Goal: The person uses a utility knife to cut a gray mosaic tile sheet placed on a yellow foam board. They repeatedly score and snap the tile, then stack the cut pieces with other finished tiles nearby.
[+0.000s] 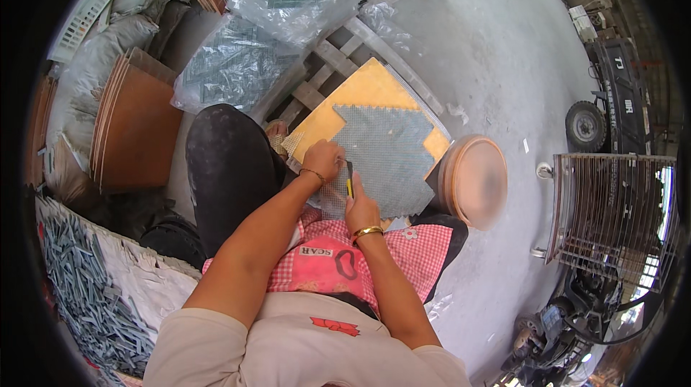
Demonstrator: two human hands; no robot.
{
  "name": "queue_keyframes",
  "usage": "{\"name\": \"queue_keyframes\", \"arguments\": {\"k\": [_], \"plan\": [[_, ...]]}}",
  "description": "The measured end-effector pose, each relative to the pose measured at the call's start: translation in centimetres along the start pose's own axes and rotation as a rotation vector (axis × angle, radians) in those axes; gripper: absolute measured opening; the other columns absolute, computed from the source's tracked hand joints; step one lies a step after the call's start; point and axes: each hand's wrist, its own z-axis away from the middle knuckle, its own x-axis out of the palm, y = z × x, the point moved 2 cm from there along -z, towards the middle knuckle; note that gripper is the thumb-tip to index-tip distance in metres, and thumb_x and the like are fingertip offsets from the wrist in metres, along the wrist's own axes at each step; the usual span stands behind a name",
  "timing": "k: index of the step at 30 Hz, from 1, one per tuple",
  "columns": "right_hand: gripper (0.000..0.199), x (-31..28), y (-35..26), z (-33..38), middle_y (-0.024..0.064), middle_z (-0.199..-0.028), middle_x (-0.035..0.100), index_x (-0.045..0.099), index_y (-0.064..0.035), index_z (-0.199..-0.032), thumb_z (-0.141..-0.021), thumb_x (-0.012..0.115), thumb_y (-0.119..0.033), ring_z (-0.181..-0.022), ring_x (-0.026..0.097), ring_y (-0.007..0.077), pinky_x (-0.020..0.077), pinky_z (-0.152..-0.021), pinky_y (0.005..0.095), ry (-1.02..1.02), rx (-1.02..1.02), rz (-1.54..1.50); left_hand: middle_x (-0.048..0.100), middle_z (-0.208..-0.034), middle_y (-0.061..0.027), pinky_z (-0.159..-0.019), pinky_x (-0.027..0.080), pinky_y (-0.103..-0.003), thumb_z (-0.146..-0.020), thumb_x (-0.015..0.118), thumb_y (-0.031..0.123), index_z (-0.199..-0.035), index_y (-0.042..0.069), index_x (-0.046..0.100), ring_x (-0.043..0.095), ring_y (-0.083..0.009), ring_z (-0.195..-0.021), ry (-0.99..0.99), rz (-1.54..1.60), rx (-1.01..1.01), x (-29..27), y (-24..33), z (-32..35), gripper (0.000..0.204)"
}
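Note:
A grey-green mesh-backed tile sheet (392,153) with stepped edges lies tilted before my lap on a yellow board (371,88). My left hand (324,160) is closed at the sheet's left edge, fingertips pinching there; exactly what part they grip is partly hidden. Beside it, my right hand (362,213) wraps round a yellow-and-black utility knife (350,182). The knife points away from me, its tip close to my left fingers and over the mesh. The sheet's near edge rests by my pink checked apron (425,243).
A round, reddish-brown stool (481,182) stands right of the board. Ahead are a wooden pallet (335,56) and plastic-wrapped herringbone tile sheets (230,63). Brown boards (140,124) lean at left, above a heap of loose tile strips (93,293). A black cart (619,99) stands far right.

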Motion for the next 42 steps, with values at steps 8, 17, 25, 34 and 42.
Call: {"name": "queue_keyframes", "arguments": {"k": [8, 17, 25, 34, 42], "plan": [[0.058, 0.1, -0.1, 0.1, 0.0254, -0.073, 0.056, 0.024, -0.0141, -0.129, -0.077, 0.048, -0.011, -0.066, 0.054, 0.0405, 0.0430, -0.063, 0.0450, -0.020, 0.055, -0.024, 0.056, -0.068, -0.0071, -0.063, 0.042, -0.038, -0.062, 0.057, 0.010, -0.060, 0.011, 0.058, 0.051, -0.0273, -0.071, -0.031, -0.023, -0.009, -0.2, 0.3, 0.0, 0.002], [0.058, 0.7, -1.0, 0.1, 0.0262, -0.075, 0.056, 0.024, -0.0121, -0.129, -0.076, 0.048, -0.011, -0.069, 0.054, 0.0410, 0.0429, -0.066, 0.0453, -0.041, 0.065, -0.062, 0.056, -0.069, -0.0076, -0.062, 0.043, -0.038, -0.062, 0.057, 0.011, -0.058, 0.012, 0.057, 0.051, -0.0282, -0.071, -0.007, 0.054, -0.035, 0.1, -0.1, -0.1, 0.003], [0.058, 1.9, -0.9, 1.2, 0.0269, -0.072, 0.055, 0.026, -0.0100, -0.127, -0.075, 0.049, -0.010, -0.067, 0.054, 0.0415, 0.0425, -0.064, 0.0468, -0.031, 0.044, -0.045, 0.058, -0.072, -0.0085, -0.064, 0.044, -0.038, -0.062, 0.057, 0.011, -0.061, 0.011, 0.059, 0.052, -0.0289, -0.073, -0.193, -0.185, -0.111, -0.5, 1.6, -0.9, 0.003], [0.058, 1.9, -1.7, 2.5, 0.0275, -0.071, 0.054, 0.027, -0.0090, -0.127, -0.073, 0.050, -0.009, -0.066, 0.054, 0.0416, 0.0421, -0.063, 0.0475, -0.105, 0.006, -0.068, 0.056, -0.070, -0.0109, -0.063, 0.042, -0.040, -0.061, 0.058, 0.012, -0.060, 0.010, 0.058, 0.051, -0.0308, -0.072, 0.008, 0.076, -0.026, 0.6, -0.8, -0.2, 0.002], [0.058, 1.7, -1.6, 3.2, 0.0262, -0.080, 0.056, 0.024, -0.0118, -0.128, -0.076, 0.048, -0.011, -0.074, 0.054, 0.0403, 0.0426, -0.068, 0.0459, -0.204, 0.017, -0.054, 0.057, -0.072, -0.0117, -0.065, 0.044, -0.039, -0.063, 0.057, 0.012, -0.067, 0.010, 0.060, 0.053, -0.0319, -0.074, 0.020, 0.049, -0.049, 0.2, -0.3, -0.4, 0.005]]}}
